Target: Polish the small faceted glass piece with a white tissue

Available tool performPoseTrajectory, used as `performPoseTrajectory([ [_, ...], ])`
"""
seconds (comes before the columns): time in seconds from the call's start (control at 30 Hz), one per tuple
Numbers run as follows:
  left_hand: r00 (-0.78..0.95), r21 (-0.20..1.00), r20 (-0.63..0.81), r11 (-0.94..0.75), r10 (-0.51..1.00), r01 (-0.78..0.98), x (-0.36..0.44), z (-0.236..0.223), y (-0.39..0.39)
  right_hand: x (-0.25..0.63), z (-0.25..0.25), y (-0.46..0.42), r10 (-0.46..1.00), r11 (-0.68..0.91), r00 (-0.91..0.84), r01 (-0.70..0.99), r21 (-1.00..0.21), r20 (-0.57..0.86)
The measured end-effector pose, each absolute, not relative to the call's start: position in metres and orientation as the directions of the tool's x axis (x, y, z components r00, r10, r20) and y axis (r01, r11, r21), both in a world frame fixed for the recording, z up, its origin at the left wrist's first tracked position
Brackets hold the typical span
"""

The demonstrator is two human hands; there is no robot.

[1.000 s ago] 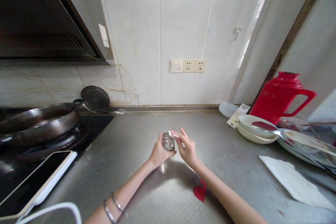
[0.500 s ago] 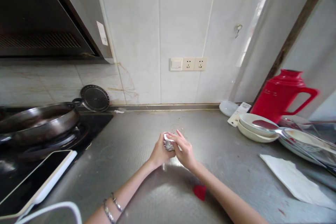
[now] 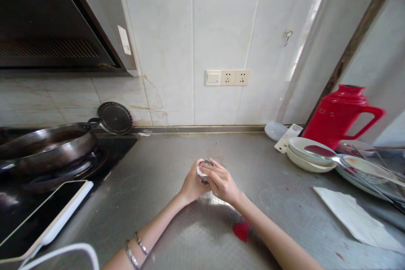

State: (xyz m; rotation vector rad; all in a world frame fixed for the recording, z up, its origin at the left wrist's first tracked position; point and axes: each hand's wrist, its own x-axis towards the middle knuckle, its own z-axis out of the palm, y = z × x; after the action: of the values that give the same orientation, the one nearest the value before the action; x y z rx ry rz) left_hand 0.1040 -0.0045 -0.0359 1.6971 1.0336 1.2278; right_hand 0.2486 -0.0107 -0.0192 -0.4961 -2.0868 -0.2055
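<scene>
Both my hands meet over the middle of the steel counter [image 3: 164, 164]. My left hand [image 3: 191, 184] is closed around a small shiny jar-like thing [image 3: 207, 163], of which only the top edge shows. My right hand [image 3: 220, 183] is wrapped over it from the right, pressing a small white scrap [image 3: 200, 171] against it. Two bracelets sit on my left wrist. A small red piece [image 3: 241, 231] lies on the counter under my right forearm.
A dark wok [image 3: 44, 145] sits on the stove at left, a round lid [image 3: 115, 118] leaning behind it. A tablet [image 3: 41, 217] lies at the near left. At right stand a red thermos jug [image 3: 340, 114], stacked bowls [image 3: 308, 152] and a white paper sheet [image 3: 354, 219].
My right hand pinched a white scrap above the shiny thing a second ago; it has since come down and closed over it, hiding most of it. The hands shifted slightly lower.
</scene>
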Motion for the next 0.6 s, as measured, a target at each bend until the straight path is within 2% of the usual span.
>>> performPoseTrajectory([
  [0.17,0.214,0.867,0.347,-0.399,0.913,0.298,0.1050,-0.0331,-0.0048,0.2582,-0.0159,-0.0036,0.305,0.876,-0.437,0.476,-0.069,0.846],
  [0.33,0.205,0.902,0.339,-0.379,0.918,0.205,0.1032,-0.0378,-0.0002,0.2558,-0.0162,-0.0098,0.241,0.898,-0.468,0.439,-0.013,0.850],
  [0.43,0.216,0.914,0.335,-0.372,0.917,0.163,0.1023,-0.0407,0.0010,0.2515,-0.0164,-0.0136,0.240,0.912,-0.491,0.409,-0.021,0.837],
  [0.5,0.221,0.912,0.329,-0.370,0.918,0.176,0.1026,-0.0401,-0.0001,0.2506,-0.0157,-0.0126,0.289,0.908,-0.456,0.409,-0.091,0.841],
  [0.6,0.246,0.905,0.318,-0.370,0.916,0.208,0.1034,-0.0366,-0.0037,0.2526,-0.0139,-0.0062,0.467,0.845,-0.305,0.430,-0.318,0.830],
])
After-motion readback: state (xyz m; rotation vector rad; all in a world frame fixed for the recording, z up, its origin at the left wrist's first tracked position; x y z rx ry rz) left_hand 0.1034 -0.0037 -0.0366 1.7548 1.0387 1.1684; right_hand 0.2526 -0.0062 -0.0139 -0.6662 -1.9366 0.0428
